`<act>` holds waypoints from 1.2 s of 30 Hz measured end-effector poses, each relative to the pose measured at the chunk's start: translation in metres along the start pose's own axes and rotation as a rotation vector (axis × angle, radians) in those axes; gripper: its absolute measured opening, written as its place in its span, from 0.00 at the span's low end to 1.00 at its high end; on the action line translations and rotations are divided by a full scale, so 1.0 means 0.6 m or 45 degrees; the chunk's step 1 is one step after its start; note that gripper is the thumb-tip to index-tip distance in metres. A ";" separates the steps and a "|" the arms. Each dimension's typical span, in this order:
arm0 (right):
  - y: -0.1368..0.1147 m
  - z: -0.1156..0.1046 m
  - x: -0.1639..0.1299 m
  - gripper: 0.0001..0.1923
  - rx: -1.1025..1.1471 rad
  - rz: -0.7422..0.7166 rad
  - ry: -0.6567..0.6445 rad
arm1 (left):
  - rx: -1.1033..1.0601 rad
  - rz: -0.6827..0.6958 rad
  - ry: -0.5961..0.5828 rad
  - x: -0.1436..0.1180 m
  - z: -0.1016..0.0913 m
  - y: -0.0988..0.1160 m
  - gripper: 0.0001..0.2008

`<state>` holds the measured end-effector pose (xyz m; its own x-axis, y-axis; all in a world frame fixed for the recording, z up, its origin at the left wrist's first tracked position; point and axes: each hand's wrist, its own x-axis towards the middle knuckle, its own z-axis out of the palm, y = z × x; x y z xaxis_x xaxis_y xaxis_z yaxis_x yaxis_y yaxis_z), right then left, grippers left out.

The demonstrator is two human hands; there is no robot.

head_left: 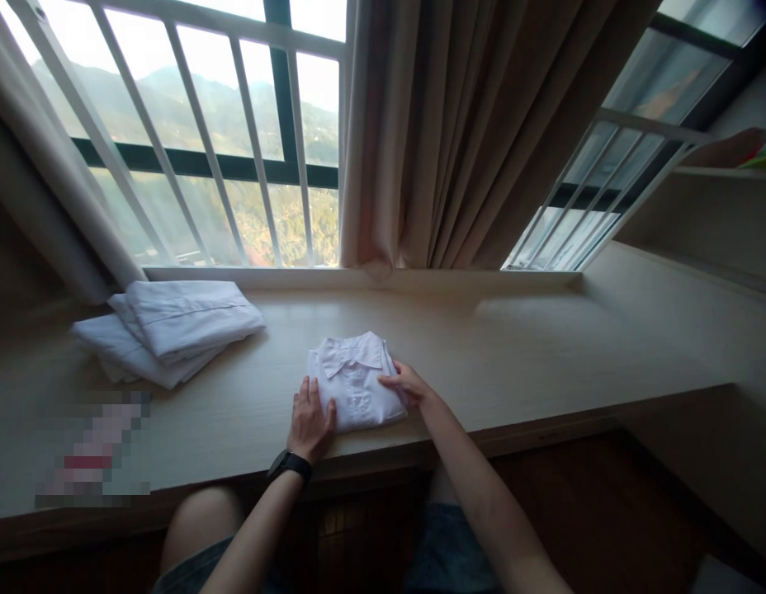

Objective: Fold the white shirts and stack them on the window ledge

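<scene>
Shirt (pixel 358 392), white, folded, between two hands

Left hand (pixel 309 425), watch (pixel 290 467) at wrist: palm down, thumb apart from fingers, against shirt's near left side. Right hand (pixel 413 384): thumb on top at right edge, other fingers partly hidden; whether clamped, cannot tell. Location: table (pixel 513 355), near front edge. Farther left: stacked white cloths (pixel 185 322), folded; pixelated item (pixel 98 450), unidentifiable. Far right: shelf (pixel 711 172), bearing colourful object (pixel 763 153), cut off by frame.
</scene>
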<state>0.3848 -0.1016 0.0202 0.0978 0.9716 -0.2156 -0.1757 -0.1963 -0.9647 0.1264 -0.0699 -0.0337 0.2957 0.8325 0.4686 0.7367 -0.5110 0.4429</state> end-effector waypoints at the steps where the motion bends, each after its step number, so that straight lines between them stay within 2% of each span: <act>1: 0.006 0.002 0.001 0.35 0.015 -0.052 0.007 | -0.005 0.001 0.001 0.000 -0.001 0.000 0.31; 5: 0.017 -0.010 0.017 0.31 -0.102 -0.140 0.154 | -0.005 0.002 -0.006 0.001 -0.003 -0.003 0.31; 8: -0.002 -0.062 0.042 0.30 -0.087 -0.195 0.169 | 0.051 0.027 -0.035 0.002 -0.007 -0.001 0.31; 10: -0.025 -0.123 0.063 0.30 -0.048 -0.212 0.227 | 0.102 0.055 -0.072 0.003 -0.009 0.003 0.30; 13: -0.061 -0.240 0.095 0.32 -0.064 -0.227 0.429 | 0.165 0.075 -0.118 0.005 -0.010 0.008 0.29; 15: -0.081 -0.322 0.113 0.33 -0.211 -0.246 0.625 | 0.200 0.086 -0.137 0.006 -0.009 0.010 0.28; 17: -0.097 -0.395 0.128 0.31 -0.476 -0.234 0.814 | 0.237 0.101 -0.151 0.007 -0.007 0.010 0.28; 19: -0.111 -0.450 0.142 0.29 -0.696 -0.205 0.916 | 0.264 0.117 -0.160 0.007 -0.005 0.007 0.27; 22: -0.130 -0.501 0.166 0.26 -0.814 -0.188 0.934 | 0.268 0.125 -0.151 0.007 -0.001 0.001 0.26; 27: -0.156 -0.543 0.193 0.27 -0.997 -0.125 0.918 | 0.226 0.124 -0.129 0.007 0.008 -0.005 0.26; 30: -0.157 -0.540 0.185 0.30 -1.304 0.003 1.205 | 0.231 0.127 -0.133 0.008 0.010 -0.007 0.26; 32: -0.146 -0.511 0.179 0.32 -1.525 -0.016 1.321 | 0.242 0.135 -0.140 0.008 0.010 -0.007 0.26; 33: -0.138 -0.489 0.178 0.33 -1.628 -0.048 1.299 | 0.247 0.140 -0.145 0.009 0.010 -0.007 0.25; 36: -0.100 -0.405 0.188 0.34 -1.833 -0.053 1.071 | 0.253 0.143 -0.145 0.009 0.009 -0.006 0.25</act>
<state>0.6443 -0.0125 0.0171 0.6273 0.7353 0.2565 0.7788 -0.5909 -0.2106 0.1287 -0.0625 -0.0369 0.4405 0.7973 0.4126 0.7970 -0.5588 0.2290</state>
